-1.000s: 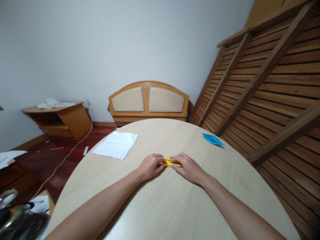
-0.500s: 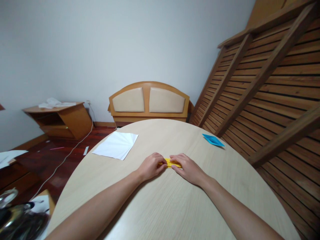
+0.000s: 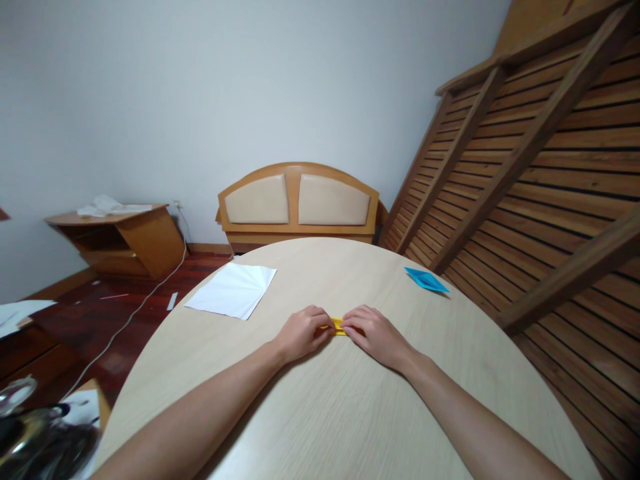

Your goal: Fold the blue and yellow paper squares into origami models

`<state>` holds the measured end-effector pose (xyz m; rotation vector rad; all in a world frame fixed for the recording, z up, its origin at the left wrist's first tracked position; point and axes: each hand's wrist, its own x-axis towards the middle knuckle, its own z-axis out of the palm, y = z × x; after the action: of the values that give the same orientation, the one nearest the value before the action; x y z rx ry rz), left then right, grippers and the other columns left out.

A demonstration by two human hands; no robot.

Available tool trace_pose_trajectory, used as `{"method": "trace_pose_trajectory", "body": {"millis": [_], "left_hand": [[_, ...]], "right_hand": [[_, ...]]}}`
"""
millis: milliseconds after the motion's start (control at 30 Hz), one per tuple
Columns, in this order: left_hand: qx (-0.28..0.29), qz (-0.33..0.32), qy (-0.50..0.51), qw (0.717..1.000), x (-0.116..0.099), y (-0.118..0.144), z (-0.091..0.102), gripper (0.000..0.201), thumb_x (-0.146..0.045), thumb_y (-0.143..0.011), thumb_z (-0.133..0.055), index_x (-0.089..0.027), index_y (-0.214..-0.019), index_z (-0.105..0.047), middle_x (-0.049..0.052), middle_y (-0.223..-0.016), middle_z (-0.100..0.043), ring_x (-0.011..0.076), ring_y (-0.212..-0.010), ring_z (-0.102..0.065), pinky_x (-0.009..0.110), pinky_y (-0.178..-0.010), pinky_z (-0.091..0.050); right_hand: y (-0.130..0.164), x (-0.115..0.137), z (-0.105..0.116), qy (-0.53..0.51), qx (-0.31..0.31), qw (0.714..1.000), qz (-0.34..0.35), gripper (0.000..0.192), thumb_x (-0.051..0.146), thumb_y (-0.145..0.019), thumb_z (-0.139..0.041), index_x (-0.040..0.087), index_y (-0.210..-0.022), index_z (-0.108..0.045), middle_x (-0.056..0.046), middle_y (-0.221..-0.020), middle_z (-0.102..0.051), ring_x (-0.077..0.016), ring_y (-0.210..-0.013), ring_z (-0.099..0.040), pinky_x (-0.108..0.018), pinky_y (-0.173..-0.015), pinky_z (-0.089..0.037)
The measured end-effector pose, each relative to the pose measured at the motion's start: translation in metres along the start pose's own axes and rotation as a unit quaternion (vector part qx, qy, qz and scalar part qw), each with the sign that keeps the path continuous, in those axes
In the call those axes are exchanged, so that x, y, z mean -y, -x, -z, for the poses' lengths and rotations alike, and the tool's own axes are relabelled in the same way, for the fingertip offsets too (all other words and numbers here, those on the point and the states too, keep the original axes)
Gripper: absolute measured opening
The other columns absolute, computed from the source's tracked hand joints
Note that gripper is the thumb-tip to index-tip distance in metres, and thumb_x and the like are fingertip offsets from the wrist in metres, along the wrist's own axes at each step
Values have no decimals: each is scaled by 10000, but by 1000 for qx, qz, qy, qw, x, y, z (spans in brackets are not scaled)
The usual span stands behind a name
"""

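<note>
A pale grey wall (image 3: pixel 200 87) fills the upper left and centre of the frame. A slatted wooden frame (image 3: pixel 540 167) leans across the whole right side, its dark beams running from the upper right corner down toward the table. The round, light wood-grain table (image 3: pixel 350 413) takes up the lower half of the frame, its far edge curving just below the middle. Past that edge, at the centre, stands a wooden headboard (image 3: pixel 299 200) with two beige padded panels. At the left, against the wall, sits a low wooden cabinet (image 3: pixel 120 240) with crumpled white paper on top, and a white cable (image 3: pixel 135 313) trails over the dark red floor below it.

On the table, left of centre, lies a creased white sheet of paper (image 3: pixel 231 291). Near the table's right rim, well apart from the hands, lies a small blue folded paper (image 3: pixel 425 280).

Both bare forearms reach in from the bottom edge and meet just below the centre of the frame. The left hand (image 3: pixel 303 333) lies knuckles up with its fingers curled down onto the left end of a small yellow folded paper (image 3: pixel 339 326). The right hand (image 3: pixel 375 333) lies the same way, fingers bent and pressed on the right end. The yellow paper lies flat on the table between the two hands, touching both, and only a short strip of it shows between the fingertips. Whether the fingers pinch the paper or merely press it to the tabletop cannot be told.
</note>
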<state>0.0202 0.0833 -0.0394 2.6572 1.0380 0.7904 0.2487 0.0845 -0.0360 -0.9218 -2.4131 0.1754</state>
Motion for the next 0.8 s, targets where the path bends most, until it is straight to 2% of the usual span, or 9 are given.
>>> {"method": "trace_pose_trajectory", "body": {"millis": [233,367,500,800], "left_hand": [[-21,14,21,999,-1,1,0,161,-193,-916,-574,-208,-1050,-663,48,-1074,-650,140,-861,-631,219,-746,-483],[-4,41,5,999,-2,0,1,156,-212,-926,-573,-204,-1058,-655,37,-1000,-683,144,-822,-638,223,-724,-477],[12,33,-31,999,-2,-1,1,140,-249,-950,-556,-212,-988,-685,28,-937,-695,145,-800,-635,218,-685,-453],[22,25,-75,997,-4,-2,1,170,-265,-964,-530,-221,-954,-693,27,-908,-690,155,-809,-638,224,-688,-450]], "right_hand": [[0,3,2,-15,2,1000,-20,157,165,-945,-571,218,-1028,-693,-41,-974,-731,-200,-915,-648,-348,-838,-497],[1,2,1,-19,2,1000,-25,188,161,-952,-550,217,-1077,-679,-43,-997,-732,-198,-907,-655,-346,-829,-499],[0,3,1,-21,4,1000,-18,200,172,-957,-552,231,-1090,-690,-41,-994,-734,-201,-915,-652,-343,-834,-496],[-2,5,1,14,22,1000,-14,134,212,-958,-573,209,-969,-706,-44,-918,-720,-194,-876,-641,-319,-797,-495]]}}
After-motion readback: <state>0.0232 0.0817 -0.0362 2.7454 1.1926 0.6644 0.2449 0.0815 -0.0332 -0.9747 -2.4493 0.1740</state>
